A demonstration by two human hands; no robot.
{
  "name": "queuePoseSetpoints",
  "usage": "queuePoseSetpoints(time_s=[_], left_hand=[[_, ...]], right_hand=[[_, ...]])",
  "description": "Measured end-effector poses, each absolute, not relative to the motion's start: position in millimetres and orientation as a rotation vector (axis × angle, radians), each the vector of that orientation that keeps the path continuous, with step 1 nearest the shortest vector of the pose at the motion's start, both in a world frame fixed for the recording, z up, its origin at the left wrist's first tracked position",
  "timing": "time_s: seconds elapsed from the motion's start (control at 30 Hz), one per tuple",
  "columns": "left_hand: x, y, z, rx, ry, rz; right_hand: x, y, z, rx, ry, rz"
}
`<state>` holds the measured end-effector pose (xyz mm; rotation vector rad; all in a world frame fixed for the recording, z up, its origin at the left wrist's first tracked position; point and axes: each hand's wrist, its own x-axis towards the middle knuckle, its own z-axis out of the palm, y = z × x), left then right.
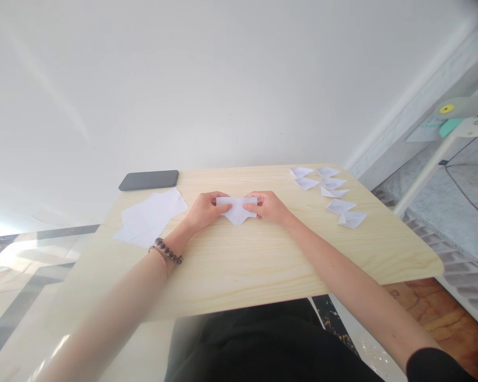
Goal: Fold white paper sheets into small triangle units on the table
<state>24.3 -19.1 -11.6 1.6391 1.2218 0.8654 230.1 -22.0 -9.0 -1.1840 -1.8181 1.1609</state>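
Observation:
Between my two hands is a folded sheet of white paper (237,207), with a straight upper edge and a blunt point toward me. My left hand (206,210) grips its left end, thumb on the near face and fingers behind. The right end is pinched the same way by my right hand (270,206). Both hands are closed on the paper, just above the middle of the table; whether the paper touches the wood I cannot tell. The fingertips behind the paper are hidden.
Loose white paper sheets (149,216) lie overlapping on the left of the light wooden table (239,270). Behind them rests a dark phone (148,180). Several folded paper boats (334,193) stand at the right rear. A white wall (231,85) rises behind the table.

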Motion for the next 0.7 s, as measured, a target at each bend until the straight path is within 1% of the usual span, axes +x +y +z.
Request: queuePoseSetpoints(time_s=[0.13, 0.27, 0.4, 0.57, 0.7], left_hand=[[19.6, -15.5, -11.0, 1.557, 1.156, 0.820], [10.9, -12.3, -6.1, 1.518, 0.987, 0.703], [2.6, -8.7, -3.4, 1.509, 0.856, 0.639], [5.7, -11.0, -5.4, 1.530, 0.888, 0.702], [16.8, -16.1, -9.7, 1.576, 1.002, 0.820]], right_hand=[[235.7, -16.9, -10.9, -1.131, -1.748, 1.317], [242.8, -11.3, -14.0, -1.012, -1.643, 1.515], [246.0, -9.3, -14.4, -0.967, -1.600, 1.600], [240.6, -13.6, -15.7, -1.003, -1.643, 1.488], [234.9, -18.3, -15.1, -1.080, -1.713, 1.209]])
